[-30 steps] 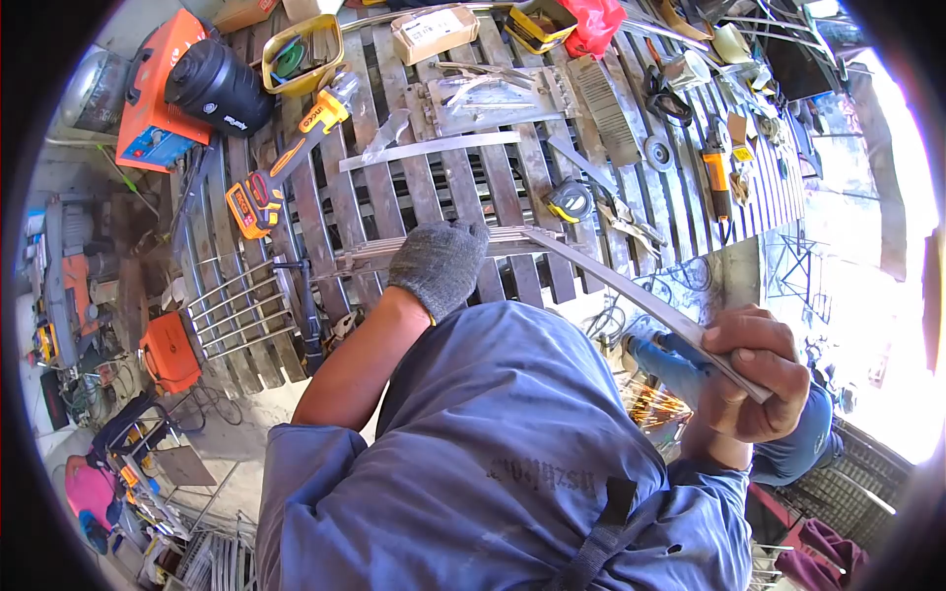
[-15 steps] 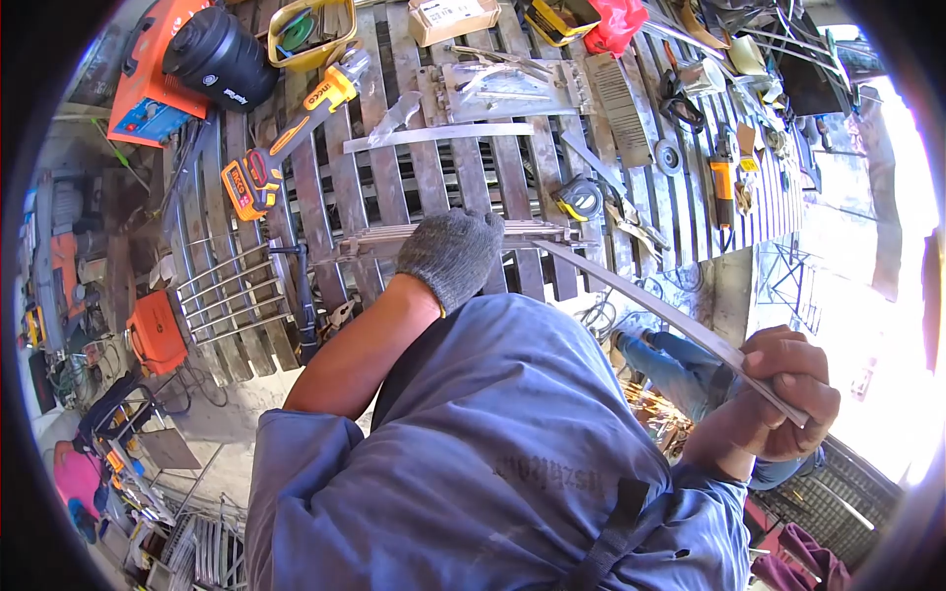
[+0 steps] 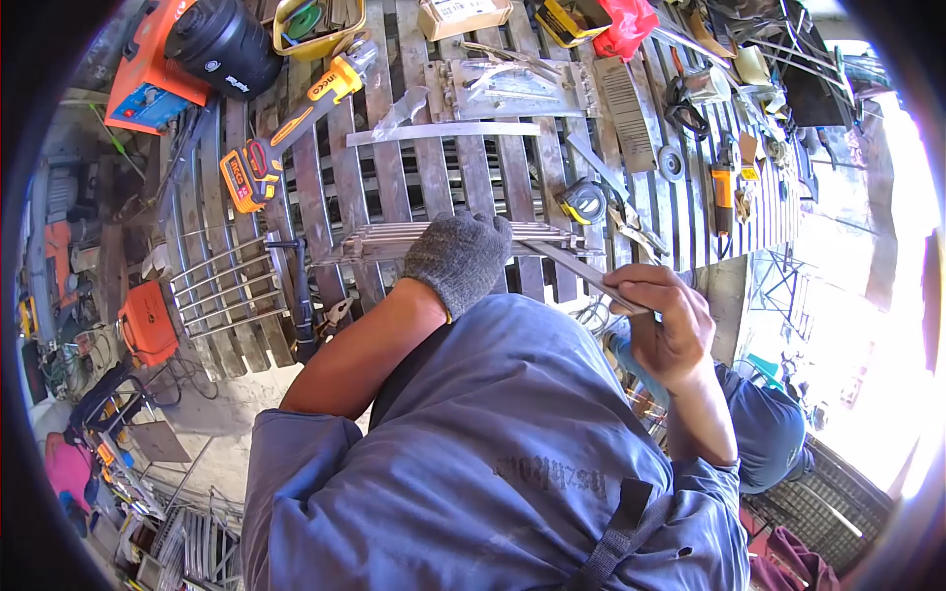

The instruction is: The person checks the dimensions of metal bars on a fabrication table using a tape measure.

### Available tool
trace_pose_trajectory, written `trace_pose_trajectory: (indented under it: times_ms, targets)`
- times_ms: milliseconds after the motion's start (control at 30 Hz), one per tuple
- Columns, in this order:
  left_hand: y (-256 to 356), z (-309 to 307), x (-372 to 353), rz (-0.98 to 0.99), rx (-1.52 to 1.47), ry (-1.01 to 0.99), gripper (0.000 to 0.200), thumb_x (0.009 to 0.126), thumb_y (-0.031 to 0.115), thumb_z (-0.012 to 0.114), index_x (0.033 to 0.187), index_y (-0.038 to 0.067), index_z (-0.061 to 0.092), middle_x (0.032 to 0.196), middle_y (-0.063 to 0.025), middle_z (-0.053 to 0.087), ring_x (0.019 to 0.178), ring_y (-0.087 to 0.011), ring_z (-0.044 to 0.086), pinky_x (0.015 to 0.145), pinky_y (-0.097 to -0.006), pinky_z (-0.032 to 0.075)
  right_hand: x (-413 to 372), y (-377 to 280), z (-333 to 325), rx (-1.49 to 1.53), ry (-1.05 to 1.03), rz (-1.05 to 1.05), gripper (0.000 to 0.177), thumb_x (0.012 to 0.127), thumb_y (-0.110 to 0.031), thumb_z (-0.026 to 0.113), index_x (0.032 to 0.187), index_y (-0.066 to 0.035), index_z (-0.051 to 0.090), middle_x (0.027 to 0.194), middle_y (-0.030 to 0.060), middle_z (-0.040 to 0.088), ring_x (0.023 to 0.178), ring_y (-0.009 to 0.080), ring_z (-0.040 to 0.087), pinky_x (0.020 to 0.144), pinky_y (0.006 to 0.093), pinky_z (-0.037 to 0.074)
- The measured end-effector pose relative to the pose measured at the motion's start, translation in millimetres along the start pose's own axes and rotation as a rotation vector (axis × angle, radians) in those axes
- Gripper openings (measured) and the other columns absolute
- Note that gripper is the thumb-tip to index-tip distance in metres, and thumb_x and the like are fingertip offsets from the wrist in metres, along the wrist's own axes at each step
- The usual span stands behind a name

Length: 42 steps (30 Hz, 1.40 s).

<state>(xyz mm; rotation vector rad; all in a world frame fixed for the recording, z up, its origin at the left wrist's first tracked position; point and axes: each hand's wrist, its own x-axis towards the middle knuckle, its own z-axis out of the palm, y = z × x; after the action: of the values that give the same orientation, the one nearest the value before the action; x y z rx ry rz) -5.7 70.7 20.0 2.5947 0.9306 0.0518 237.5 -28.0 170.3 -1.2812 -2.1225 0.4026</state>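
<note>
My left hand (image 3: 458, 258), in a grey knit glove, is closed over a bundle of thin metal bars (image 3: 379, 236) lying crosswise near the front edge of the slatted table. In my bare right hand (image 3: 670, 320), a flat metal strip (image 3: 576, 264) is pinched between thumb and fingers. The strip slants up and left from that hand, and its far part meets the bars just right of the glove. A tape measure (image 3: 581, 201) lies beyond the right end of the bars.
A yellow cordless angle grinder (image 3: 291, 128) and a curved metal strip (image 3: 443, 132) lie on the slatted table (image 3: 313, 187). A clamp (image 3: 304, 295) stands left of my left arm, beside several rods (image 3: 222, 286). At right, a person (image 3: 759, 424) is bent low near the floor.
My right hand has moved up and left, toward the bars, with the strip, and less of the strip's length shows. My left hand stays on the bars. The person at right has shifted.
</note>
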Motion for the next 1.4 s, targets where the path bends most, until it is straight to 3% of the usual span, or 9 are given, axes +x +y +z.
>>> trace_pose_trajectory:
  times_ms: [367,567,967,1167,1367,1400]
  targets:
    - [0.4,-3.7,1.0,-0.02,-0.004,-0.016,0.023,0.099,0.016,0.065,0.111,0.001,0.077,0.1,-0.0194,0.081,0.098,-0.0344,0.082,0.081,-0.0496,0.068,-10.0,15.2,12.2,-0.218,0.002,0.018,0.043,0.08,0.024,0.072,0.116,0.002,0.064,0.108,0.0193,0.078,0.086,0.0353,0.081,0.068,0.0412,0.065]
    - [-2.9,-0.4,3.6,-0.027,-0.043,-0.002,0.024,0.1,0.017,0.065,0.112,0.001,0.078,0.102,-0.0207,0.081,0.099,-0.0364,0.082,0.082,-0.0505,0.068,-14.0,17.9,11.9,-0.289,0.004,0.09,0.044,0.079,0.021,0.073,0.117,0.0,0.066,0.112,0.0185,0.076,0.091,0.0372,0.08,0.074,0.0438,0.065]
    - [2.3,-7.2,0.8,-0.038,-0.016,-0.027,0.025,0.1,0.016,0.063,0.115,0.002,0.077,0.107,-0.0196,0.081,0.1,-0.0368,0.081,0.086,-0.05,0.067,-21.1,20.4,12.7,-0.346,0.026,-0.044,0.044,0.077,0.019,0.075,0.117,0.002,0.067,0.109,0.0184,0.076,0.084,0.0337,0.079,0.07,0.0415,0.064]
    - [-2.2,8.1,-0.6,0.001,0.006,0.024,0.023,0.098,0.016,0.068,0.117,0.004,0.072,0.107,-0.0188,0.08,0.097,-0.0402,0.081,0.086,-0.0526,0.064,-23.0,20.0,13.5,-0.309,0.053,-0.038,0.041,0.078,0.02,0.075,0.115,0.003,0.066,0.106,0.018,0.076,0.084,0.0334,0.079,0.069,0.0405,0.064]
    - [1.1,0.2,0.2,-0.031,-0.01,0.013,0.023,0.099,0.016,0.064,0.112,0.002,0.078,0.099,-0.0205,0.081,0.098,-0.0368,0.081,0.085,-0.05,0.067,-19.3,-0.4,-16.4,-0.16,0.072,-0.011,0.04,0.078,0.019,0.076,0.114,0.004,0.066,0.098,0.0187,0.077,0.084,0.0308,0.08,0.069,0.0404,0.065]
    - [1.2,0.1,-0.6,-0.031,0.0,0.013,0.023,0.098,0.016,0.065,0.111,0.002,0.078,0.099,-0.0208,0.081,0.099,-0.037,0.081,0.085,-0.05,0.067,-21.3,-2.9,-33.1,-0.117,0.158,0.0,0.032,0.084,0.016,0.075,0.113,0.004,0.066,0.097,0.0182,0.077,0.084,0.0298,0.08,0.07,0.0404,0.065]
